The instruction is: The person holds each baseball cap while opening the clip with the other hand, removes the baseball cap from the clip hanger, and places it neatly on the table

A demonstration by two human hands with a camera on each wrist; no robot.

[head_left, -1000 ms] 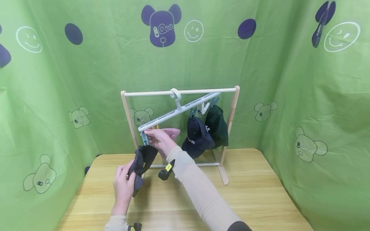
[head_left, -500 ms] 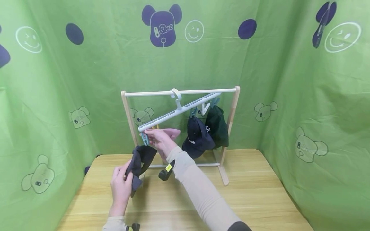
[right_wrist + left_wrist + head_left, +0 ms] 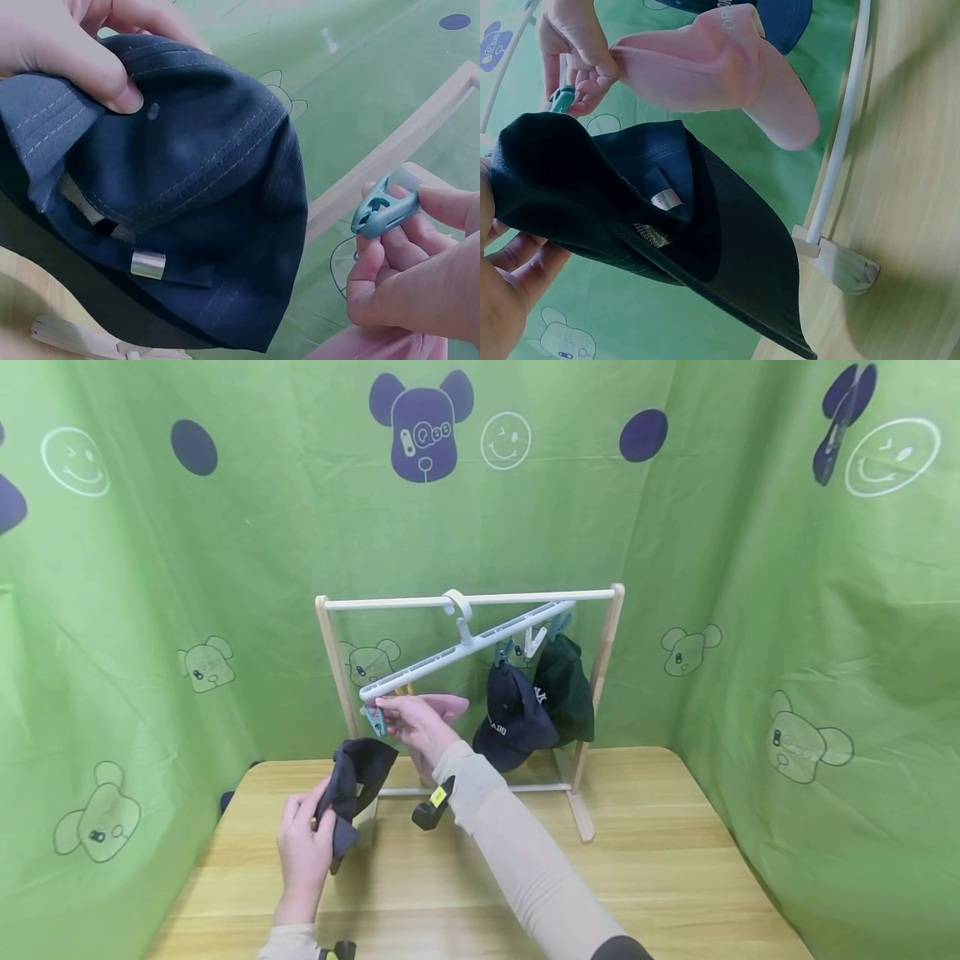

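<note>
L hand (image 3: pixel 303 852) gripping navy baseball cap (image 3: pixel 365 766) | R hand (image 3: pixel 416 727) pinching teal clip (image 3: pixel 390 217) @ hanger (image 3: pixel 468 643)'s low L end | cap just below clip, slightly L, apart

Rack (image 3: pixel 540 597): on table (image 3: pixel 660 860), before curtain (image 3: pixel 570 527).
Hanger (image 3: pixel 467 646): on rack.
Clip (image 3: pixel 390 217): in right hand (image 3: pixel 422 727).
Held cap (image 3: pixel 202 172): in left hand (image 3: pixel 306 847), below clip.

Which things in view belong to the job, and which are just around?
In the job:
buckled navy cap, in left hand
teal clip, pinched by right hand
pale hanger
wooden rack

Just around:
hanging pink cap
lettered navy cap
dark green cap
white clip
wooden table
green curtain
</note>
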